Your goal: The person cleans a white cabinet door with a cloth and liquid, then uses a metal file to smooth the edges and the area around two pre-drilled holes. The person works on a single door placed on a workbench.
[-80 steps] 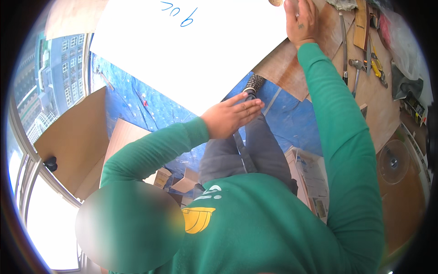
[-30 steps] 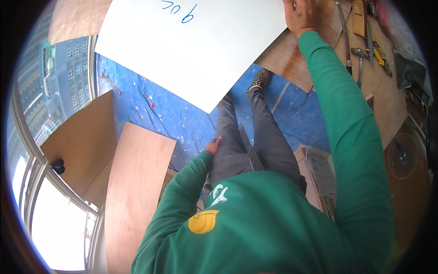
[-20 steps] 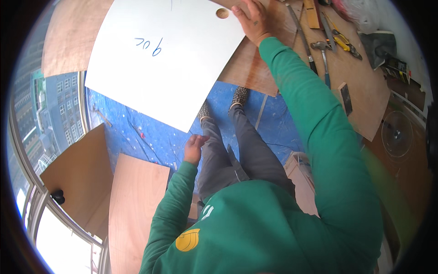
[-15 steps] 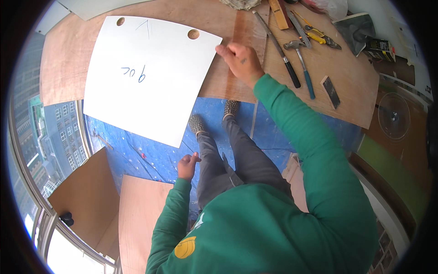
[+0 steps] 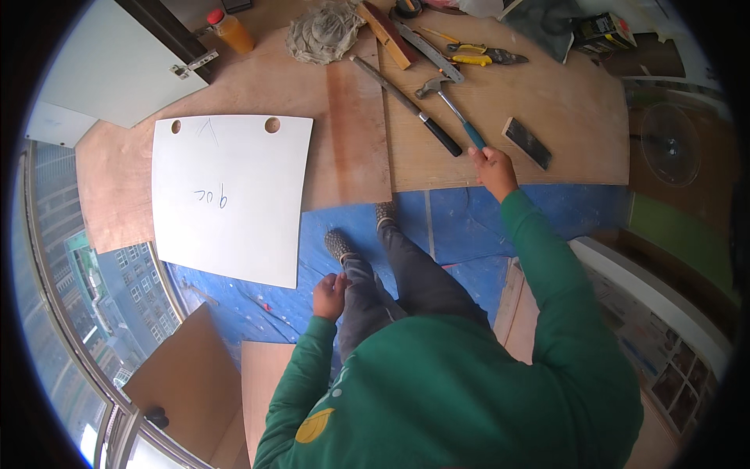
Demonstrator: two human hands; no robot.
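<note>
At the right part of the wooden worktop, my right hand (image 5: 494, 170) is closed round the end of the teal handle of a claw hammer (image 5: 455, 109). The hammer's metal head still rests by the other tools. My left hand (image 5: 330, 297) hangs low in front of my left leg with its fingers curled; anything inside them is hidden. A white panel (image 5: 242, 227) lies on the worktop to the left, its near part jutting past the edge. It has two round holes along its far side and pencil and pen marks on its face.
Close to the hammer are a dark bar with a black grip (image 5: 406, 102), a black-faced block (image 5: 528, 144), yellow-handled snips (image 5: 484, 56), and a wooden plane (image 5: 387, 35). Farther left are a crumpled cloth hat (image 5: 324, 31), an orange bottle (image 5: 230, 33) and a hinged white door (image 5: 117, 70). Blue sheeting (image 5: 461, 227) covers the floor.
My right hand has left the white panel's corner, moved right and taken hold of the hammer's handle. The view has shifted, with more of the worktop's far side showing. My left hand stays low.
</note>
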